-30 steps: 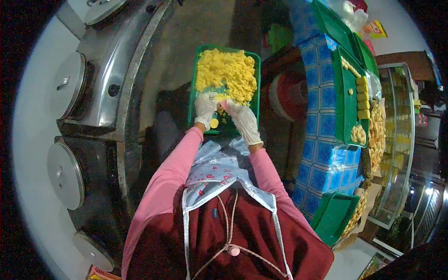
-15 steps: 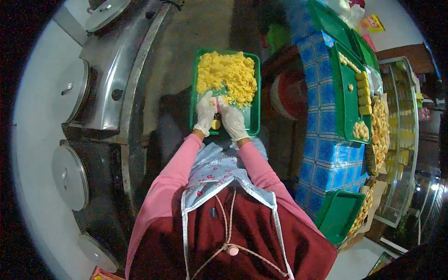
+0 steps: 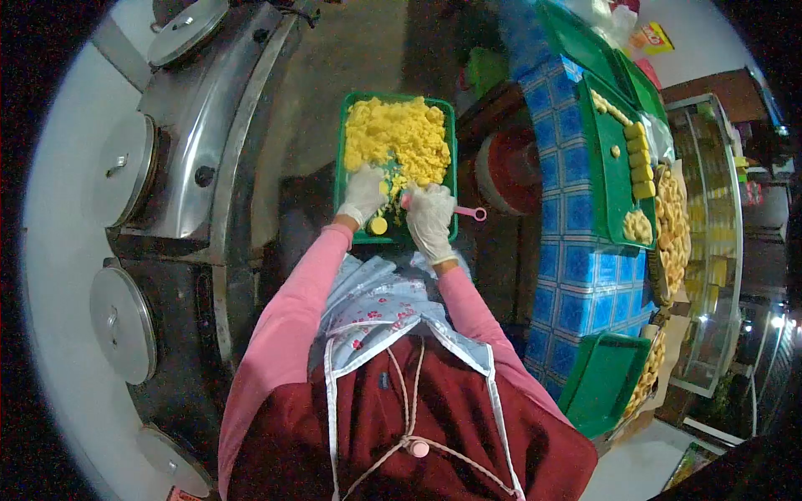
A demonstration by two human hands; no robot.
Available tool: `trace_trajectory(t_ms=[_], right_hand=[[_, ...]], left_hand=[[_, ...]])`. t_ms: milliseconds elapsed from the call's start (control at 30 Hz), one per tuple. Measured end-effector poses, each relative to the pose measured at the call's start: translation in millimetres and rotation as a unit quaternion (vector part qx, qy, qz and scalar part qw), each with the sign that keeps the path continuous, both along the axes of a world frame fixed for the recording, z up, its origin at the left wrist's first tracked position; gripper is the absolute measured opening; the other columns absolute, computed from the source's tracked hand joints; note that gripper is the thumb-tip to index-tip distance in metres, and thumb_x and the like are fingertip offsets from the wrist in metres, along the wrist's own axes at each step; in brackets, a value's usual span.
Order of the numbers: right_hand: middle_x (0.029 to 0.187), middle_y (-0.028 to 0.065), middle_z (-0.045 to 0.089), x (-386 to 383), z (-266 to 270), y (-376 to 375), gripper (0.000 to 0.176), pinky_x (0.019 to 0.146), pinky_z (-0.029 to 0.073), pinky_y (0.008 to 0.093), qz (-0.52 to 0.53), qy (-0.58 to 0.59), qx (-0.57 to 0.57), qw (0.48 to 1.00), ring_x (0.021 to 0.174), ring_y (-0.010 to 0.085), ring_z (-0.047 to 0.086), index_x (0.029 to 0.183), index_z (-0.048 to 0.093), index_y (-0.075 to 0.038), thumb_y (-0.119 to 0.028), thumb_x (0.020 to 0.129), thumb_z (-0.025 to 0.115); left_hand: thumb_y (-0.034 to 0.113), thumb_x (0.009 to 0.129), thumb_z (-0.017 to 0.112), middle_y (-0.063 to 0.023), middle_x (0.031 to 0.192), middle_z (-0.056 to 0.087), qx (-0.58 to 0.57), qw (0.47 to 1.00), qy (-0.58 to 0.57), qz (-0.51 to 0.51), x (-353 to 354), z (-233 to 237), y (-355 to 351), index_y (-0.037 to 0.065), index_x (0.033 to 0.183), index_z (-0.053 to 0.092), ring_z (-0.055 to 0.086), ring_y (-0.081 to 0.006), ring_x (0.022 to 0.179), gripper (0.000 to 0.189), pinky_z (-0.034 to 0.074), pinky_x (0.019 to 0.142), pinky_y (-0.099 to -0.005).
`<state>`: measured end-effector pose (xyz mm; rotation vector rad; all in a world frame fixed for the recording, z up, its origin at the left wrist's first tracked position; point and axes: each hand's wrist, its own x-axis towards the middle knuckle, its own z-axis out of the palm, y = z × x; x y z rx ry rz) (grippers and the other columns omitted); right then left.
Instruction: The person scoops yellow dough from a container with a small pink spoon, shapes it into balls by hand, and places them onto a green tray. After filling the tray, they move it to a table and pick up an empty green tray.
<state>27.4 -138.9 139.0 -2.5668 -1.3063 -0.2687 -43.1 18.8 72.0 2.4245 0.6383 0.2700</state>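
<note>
A green tray (image 3: pixel 453 134) lies before me, its far part heaped with crumbly yellow dough (image 3: pixel 397 134). My right hand (image 3: pixel 430 219), in a clear glove, is wrapped round a pink tool (image 3: pixel 474 214) whose ringed handle sticks out to the right over the tray's rim. My left hand (image 3: pixel 363 196), gloved too, is at the tray's left side with its fingers closed on a small yellow piece (image 3: pixel 383 188). Just below those fingers a round yellow piece (image 3: pixel 378 225) rests in the tray. Loose crumbs lie between the two hands.
On the left is a metal stove (image 3: pixel 184 167) with round lidded pots (image 3: pixel 123 324). To the right, a blue checked table (image 3: pixel 576 275) bears a green tray (image 3: pixel 601 167) of shaped dough and another green tray (image 3: pixel 606 380). A red round container (image 3: pixel 510 171) stands beside the table.
My hands have moved apart, my right hand going right with the pink tool, whose handle now shows. The left hand has shifted slightly. The whole view has shifted a little.
</note>
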Motion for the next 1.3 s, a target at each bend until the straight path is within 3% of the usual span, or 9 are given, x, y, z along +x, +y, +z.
trace_trajectory(t_ms=[67, 200, 433, 633, 767, 1100, 1133, 1200, 1300], right_hand=[[0.072, 0.0143, 0.065, 3.1, -31.4, 16.1, 0.011, 0.064, 0.049, 0.0416, 0.008, 0.120, 0.176, 0.977, 0.071, 0.0304, 0.065, 0.078, 0.065, -0.005, -0.016, 0.080, 0.068], [0.071, 0.0187, 0.067, 8.3, -41.9, 50.0, 0.033, 0.063, 0.051, 0.0426, -0.114, 0.399, 0.141, 0.899, 0.072, 0.0310, 0.067, 0.076, 0.063, -0.001, -0.025, 0.066, 0.084], [0.078, 0.0153, 0.067, 14.6, -61.9, 57.7, 0.044, 0.069, 0.051, 0.0435, -0.107, 0.300, 0.057, 0.946, 0.075, 0.0350, 0.065, 0.078, 0.063, -0.005, -0.038, 0.062, 0.088], [0.080, 0.0124, 0.066, 11.9, -41.0, 47.2, 0.034, 0.071, 0.051, 0.0410, -0.142, 0.440, 0.291, 0.838, 0.075, 0.0280, 0.065, 0.089, 0.067, -0.006, -0.032, 0.071, 0.082], [0.091, 0.0162, 0.067, 2.2, -41.1, 55.3, 0.036, 0.075, 0.052, 0.0424, 0.086, 0.174, 0.100, 0.976, 0.086, 0.0334, 0.065, 0.103, 0.066, -0.008, -0.022, 0.073, 0.078], [0.080, 0.0183, 0.068, -24.9, -12.8, 15.7, 0.033, 0.074, 0.053, 0.0460, 0.030, 0.255, 0.026, 0.966, 0.083, 0.0367, 0.068, 0.100, 0.068, -0.008, -0.032, 0.078, 0.069], [0.079, 0.0185, 0.068, -34.0, -14.4, 14.2, 0.031, 0.073, 0.054, 0.0463, 0.041, 0.238, 0.002, 0.970, 0.083, 0.0368, 0.068, 0.098, 0.068, -0.008, -0.032, 0.078, 0.068], [0.078, 0.0192, 0.067, -48.1, -3.6, 17.2, 0.028, 0.071, 0.054, 0.0475, 0.040, 0.240, -0.050, 0.969, 0.081, 0.0372, 0.068, 0.094, 0.068, -0.008, -0.032, 0.080, 0.068], [0.077, 0.0201, 0.066, -58.4, -34.1, 25.5, 0.021, 0.068, 0.053, 0.0486, 0.053, 0.225, -0.052, 0.972, 0.075, 0.0382, 0.066, 0.092, 0.066, -0.006, -0.022, 0.079, 0.066]], left_hand=[[0.015, 0.069, 0.075, -0.0199, 0.096, 0.058, 0.013, 1.000, -0.009, 0.012, -3.3, -4.8, -1.0, 0.006, 0.100, 0.064, 0.060, -0.0411, 0.093, 0.034, 0.050, 0.079, -0.0485], [0.011, 0.074, 0.068, -0.0200, 0.094, 0.056, 0.038, 0.994, -0.089, 0.057, -10.8, -9.4, -11.0, 0.004, 0.090, 0.058, 0.058, -0.0422, 0.088, 0.020, 0.049, 0.074, -0.0503], [0.004, 0.071, 0.062, -0.0236, 0.106, 0.054, 0.028, 0.995, -0.089, 0.047, -16.1, 2.3, -18.4, 0.002, 0.096, 0.055, 0.059, -0.0440, 0.091, 0.026, 0.050, 0.077, -0.0503], [0.020, 0.072, 0.073, -0.0242, 0.105, 0.060, -0.040, 0.975, -0.182, 0.122, -14.8, 19.2, 8.9, 0.000, 0.102, 0.061, 0.060, -0.0416, 0.097, 0.038, 0.049, 0.077, -0.0482], [0.034, 0.074, 0.073, -0.0231, 0.095, 0.067, -0.131, 0.971, -0.132, 0.150, -0.1, 50.6, 36.2, -0.002, 0.096, 0.066, 0.063, -0.0399, 0.092, 0.043, 0.049, 0.080, -0.0454], [0.032, 0.073, 0.070, -0.0263, 0.089, 0.065, -0.111, 0.986, -0.091, 0.085, -11.5, 14.4, 15.0, -0.003, 0.090, 0.067, 0.063, -0.0427, 0.087, 0.039, 0.049, 0.074, -0.0475], [0.038, 0.071, 0.071, -0.0225, 0.097, 0.066, -0.125, 0.989, -0.013, 0.083, -11.4, 27.6, 13.2, 0.003, 0.096, 0.068, 0.061, -0.0401, 0.095, 0.043, 0.048, 0.083, -0.0464], [0.030, 0.073, 0.065, -0.0268, 0.080, 0.066, -0.148, 0.984, -0.048, 0.090, -10.2, 40.6, 5.1, -0.002, 0.084, 0.070, 0.066, -0.0422, 0.076, 0.035, 0.050, 0.067, -0.0482], [0.034, 0.077, 0.066, -0.0261, 0.081, 0.068, -0.140, 0.986, -0.081, 0.038, -4.0, 35.1, 5.9, -0.002, 0.086, 0.071, 0.067, -0.0395, 0.077, 0.037, 0.049, 0.065, -0.0465]])
